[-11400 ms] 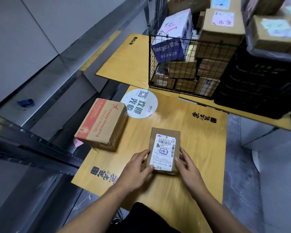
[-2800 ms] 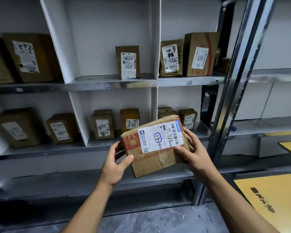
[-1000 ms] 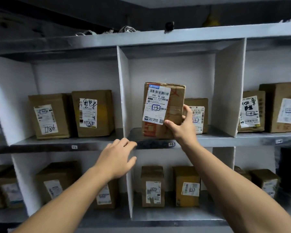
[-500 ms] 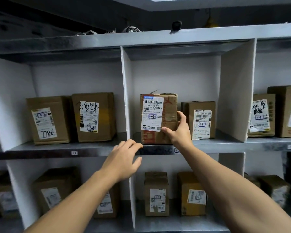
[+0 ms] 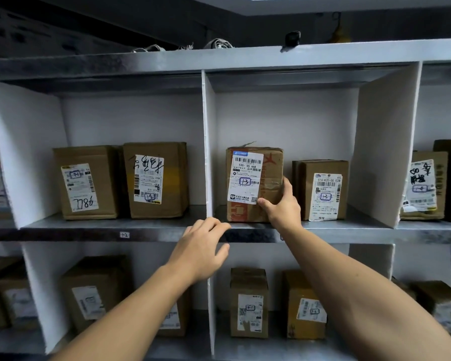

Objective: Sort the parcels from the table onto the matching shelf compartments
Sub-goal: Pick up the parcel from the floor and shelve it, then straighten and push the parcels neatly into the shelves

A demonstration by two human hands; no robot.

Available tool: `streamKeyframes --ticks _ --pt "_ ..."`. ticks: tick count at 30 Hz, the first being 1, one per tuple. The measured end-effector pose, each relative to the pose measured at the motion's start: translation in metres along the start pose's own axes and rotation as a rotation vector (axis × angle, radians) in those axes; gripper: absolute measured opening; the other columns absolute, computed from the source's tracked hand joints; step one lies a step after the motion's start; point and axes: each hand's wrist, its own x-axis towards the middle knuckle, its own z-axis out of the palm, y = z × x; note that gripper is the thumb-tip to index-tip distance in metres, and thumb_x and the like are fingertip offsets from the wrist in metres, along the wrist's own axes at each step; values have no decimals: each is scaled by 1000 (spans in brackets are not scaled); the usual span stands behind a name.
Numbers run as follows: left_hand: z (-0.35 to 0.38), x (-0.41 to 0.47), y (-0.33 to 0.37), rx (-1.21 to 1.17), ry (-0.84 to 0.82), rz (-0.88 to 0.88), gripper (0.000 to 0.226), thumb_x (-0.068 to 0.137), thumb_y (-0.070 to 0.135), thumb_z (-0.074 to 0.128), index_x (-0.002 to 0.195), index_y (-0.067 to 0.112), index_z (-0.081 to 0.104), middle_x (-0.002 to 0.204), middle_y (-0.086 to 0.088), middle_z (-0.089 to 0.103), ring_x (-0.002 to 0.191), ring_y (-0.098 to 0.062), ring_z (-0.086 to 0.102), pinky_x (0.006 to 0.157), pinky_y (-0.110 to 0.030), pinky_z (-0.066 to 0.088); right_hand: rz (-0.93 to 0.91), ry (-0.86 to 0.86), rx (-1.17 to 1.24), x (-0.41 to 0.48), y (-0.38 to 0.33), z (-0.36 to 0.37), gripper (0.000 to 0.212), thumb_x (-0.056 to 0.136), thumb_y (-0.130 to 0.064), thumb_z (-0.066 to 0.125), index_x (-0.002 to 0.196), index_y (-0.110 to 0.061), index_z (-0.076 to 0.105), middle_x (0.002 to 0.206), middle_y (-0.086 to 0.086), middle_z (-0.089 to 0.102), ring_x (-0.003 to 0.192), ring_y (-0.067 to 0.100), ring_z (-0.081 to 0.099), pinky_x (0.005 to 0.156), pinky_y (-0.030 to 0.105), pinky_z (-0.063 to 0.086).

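Observation:
A brown cardboard parcel (image 5: 254,183) with a white label marked 1-3 and red print stands upright in the upper middle shelf compartment (image 5: 323,227). My right hand (image 5: 281,204) grips its lower right corner, thumb on the front face. My left hand (image 5: 201,250) hovers below the shelf edge with relaxed fingers, holding nothing. A second parcel (image 5: 323,188) labelled 1-3 stands just to the right in the same compartment.
White dividers (image 5: 208,152) split the metal shelf. The compartment to the left holds two brown parcels (image 5: 155,179). More parcels stand at the far right (image 5: 425,186) and in the lower row (image 5: 249,303). Small tags sit on the shelf edge (image 5: 124,235).
The parcel has gone from tilted in the air to standing deeper on the shelf. My right hand slid along with it. My left hand stayed below the shelf edge.

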Motion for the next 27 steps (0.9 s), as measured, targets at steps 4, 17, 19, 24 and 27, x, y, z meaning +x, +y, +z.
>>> streamKeyframes --ticks 4,17,19,24,27 --pt "6 -6 1 -43 1 6 44 94 39 49 136 28 46 129 10 47 117 -13 43 102 -33 35 -2 53 -30 -24 -1 -11 76 92 -35 69 154 -31 24 147 10 39 134 26 43 110 40 37" --pt "2 -57 16 4 -70 -204 45 97 44 44 138 27 45 136 4 48 126 -19 42 105 -38 32 -548 -251 -750 -121 19 -62 43 99 -45 49 134 -21 52 132 3 56 118 25 53 95 39 48" --pt "-8 -71 19 70 -81 -224 45 97 44 43 139 28 44 137 3 47 127 -19 42 106 -38 31 -585 -288 -869 -136 16 -64 43 100 -50 44 132 -22 52 132 4 55 119 27 52 95 42 47" --pt "-35 -118 29 202 -136 -280 46 97 46 41 140 30 41 139 5 45 128 -19 41 107 -37 31 -611 -390 -928 -177 3 -60 41 100 -51 38 129 -24 49 130 5 54 119 29 51 97 44 44" --pt "-52 -154 26 265 -168 -322 47 96 46 42 140 29 42 137 3 47 126 -21 43 104 -38 33 -645 -440 -915 -201 -7 -45 40 100 -51 35 126 -25 49 127 5 55 114 29 53 94 44 46"
